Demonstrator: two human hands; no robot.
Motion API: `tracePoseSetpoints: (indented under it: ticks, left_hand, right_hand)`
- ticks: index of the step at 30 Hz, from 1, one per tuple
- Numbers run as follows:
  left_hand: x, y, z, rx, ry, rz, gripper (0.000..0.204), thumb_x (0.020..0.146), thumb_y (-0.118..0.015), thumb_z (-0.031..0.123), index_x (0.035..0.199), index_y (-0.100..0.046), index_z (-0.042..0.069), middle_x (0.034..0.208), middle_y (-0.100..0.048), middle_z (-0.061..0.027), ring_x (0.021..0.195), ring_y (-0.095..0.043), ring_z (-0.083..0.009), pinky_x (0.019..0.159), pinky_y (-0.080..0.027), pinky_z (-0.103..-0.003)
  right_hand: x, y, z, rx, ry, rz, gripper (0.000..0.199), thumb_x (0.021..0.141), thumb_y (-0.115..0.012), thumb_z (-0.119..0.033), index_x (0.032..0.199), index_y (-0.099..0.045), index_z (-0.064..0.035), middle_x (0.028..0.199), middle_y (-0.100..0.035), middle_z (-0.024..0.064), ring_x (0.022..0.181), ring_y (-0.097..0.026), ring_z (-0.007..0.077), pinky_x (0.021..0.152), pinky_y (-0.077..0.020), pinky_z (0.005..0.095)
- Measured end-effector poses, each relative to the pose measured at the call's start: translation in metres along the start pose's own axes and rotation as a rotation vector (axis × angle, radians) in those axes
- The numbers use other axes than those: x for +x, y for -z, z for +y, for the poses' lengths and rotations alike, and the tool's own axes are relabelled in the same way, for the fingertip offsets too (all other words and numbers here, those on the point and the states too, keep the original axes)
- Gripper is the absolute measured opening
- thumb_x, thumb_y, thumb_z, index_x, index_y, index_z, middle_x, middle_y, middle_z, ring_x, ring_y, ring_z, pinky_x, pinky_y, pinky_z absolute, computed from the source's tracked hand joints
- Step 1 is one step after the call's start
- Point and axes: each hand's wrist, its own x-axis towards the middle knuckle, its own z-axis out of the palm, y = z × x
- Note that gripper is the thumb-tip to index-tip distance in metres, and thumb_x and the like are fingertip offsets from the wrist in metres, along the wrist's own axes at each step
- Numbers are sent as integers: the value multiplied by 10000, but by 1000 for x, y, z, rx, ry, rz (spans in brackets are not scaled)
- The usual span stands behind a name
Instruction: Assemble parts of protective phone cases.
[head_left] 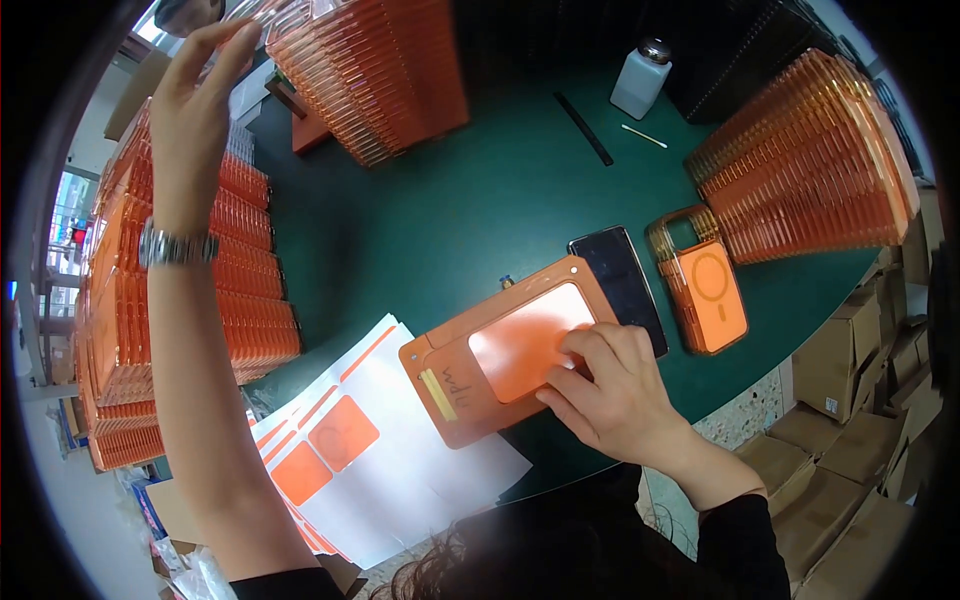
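The right hand (610,390) rests on an orange jig (500,350) that lies flat on the green bench (450,200), near the front edge. The fingers (590,345) are bent a little and press down on a pale orange sheet (520,340) sitting in the middle of the jig. They do not grip it; they just push on its right side. The jig has a small yellow tape strip (438,393) near its left end.

The left hand (195,90) is lifted high at the far left. Its fingers are open and spread, and they hold nothing. The fingertips are close to a tall stack of orange phone cases (370,70) at the back of the bench. A metal watch (178,247) sits on the wrist.

Just right of the jig lies a black phone (620,280), screen up. Beside that is an orange phone case (705,295) with a ring on its back. More orange cases are piled at the right (810,170) and in rows along the left side (240,290). White sheets with orange stickers (340,440) lie under the left end of the jig. A white bottle (640,75), a black stick (585,128) and a thin pale stick (643,136) sit at the far side of the bench. Brown boxes (850,400) are stacked on the floor to the right.
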Motion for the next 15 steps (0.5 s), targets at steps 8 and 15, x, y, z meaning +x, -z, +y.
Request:
tracePoseSetpoints:
  ticks: [8, 15]
  left_hand:
    - [-167, 5, 85, -359, 273, 94, 86, 1035, -568, 116, 1051, -589, 34, 1553, -452, -268, 1423, -474, -313, 1154, -355, -399]
    - [-309, -41, 121, -466, 471, 64, 58, 938, -642, 20, 992, -625, 36, 1615, -342, -263, 1534, -285, -394, 1250, -201, -523]
  right_hand:
    - [21, -16, -3, -188, 34, -122, 137, 818, -736, -121, 782, -609, -84, 858, -525, 62, 919, -515, 253, 786, -388, 411]
    - [15, 5, 6, 173, 32, 79, 184, 866, -695, -128, 722, -599, -66, 736, -587, 66, 806, -563, 266, 740, -425, 396]
